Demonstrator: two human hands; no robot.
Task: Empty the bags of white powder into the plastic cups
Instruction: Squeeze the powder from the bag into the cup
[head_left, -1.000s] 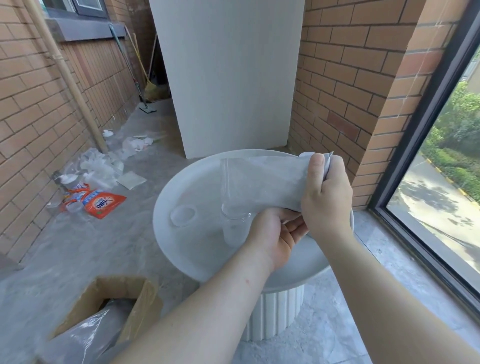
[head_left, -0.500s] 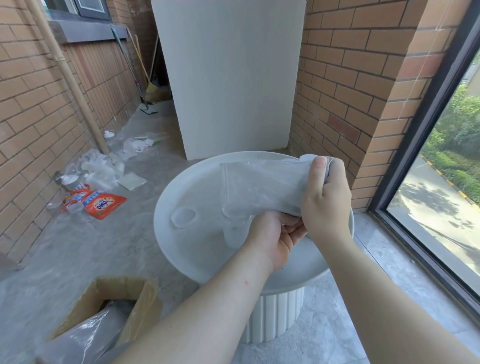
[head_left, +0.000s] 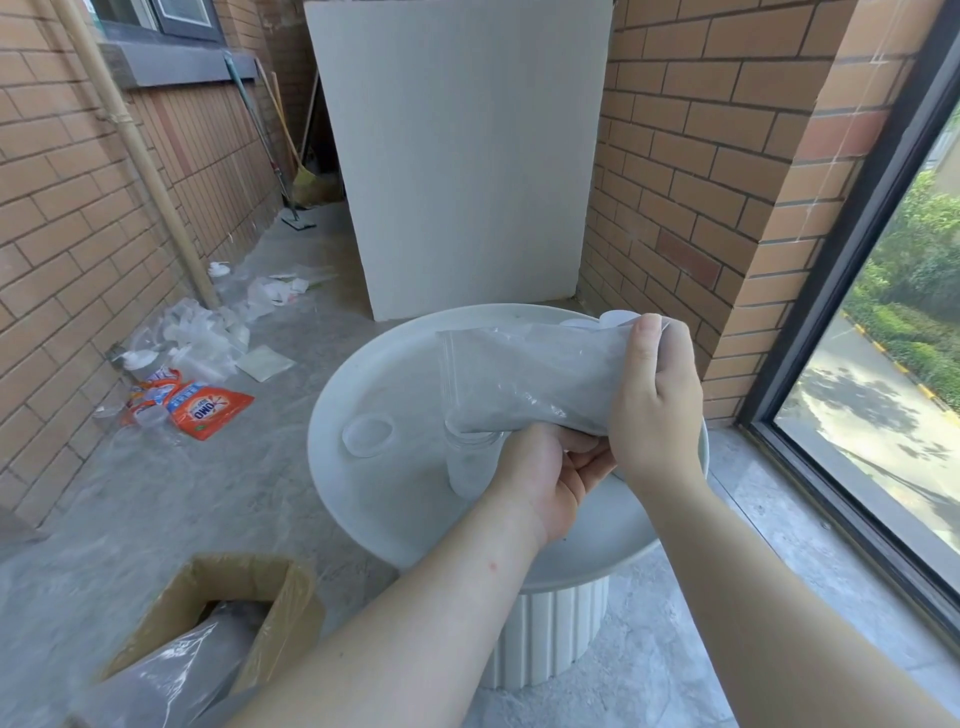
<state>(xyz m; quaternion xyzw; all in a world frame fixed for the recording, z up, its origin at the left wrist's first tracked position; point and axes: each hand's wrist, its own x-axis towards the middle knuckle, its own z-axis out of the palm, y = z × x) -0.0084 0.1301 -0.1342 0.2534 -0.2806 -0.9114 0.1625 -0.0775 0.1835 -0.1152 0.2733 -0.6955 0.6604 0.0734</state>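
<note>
While the round white desk (head_left: 363, 499) serves as the work surface, the zip bag of white powder (head_left: 530, 379) is held slanted above it. The right hand (head_left: 657, 410) has its grip closed round the bunched, raised end, likely so powder slides down. The left hand (head_left: 545, 478) has its grip closed on the bag's low edge — apparently to steer the mouth over the clear plastic cup (head_left: 467, 467) standing beneath. A loose lid (head_left: 368, 435) lies apart, left of the cup.

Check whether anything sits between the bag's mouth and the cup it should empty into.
Nothing visible does. The bag dips one corner at the rim of the clear cup; the left hand holds it there, the right hand grips the raised end. A lid lies apart on the table, left of the cup.
</note>
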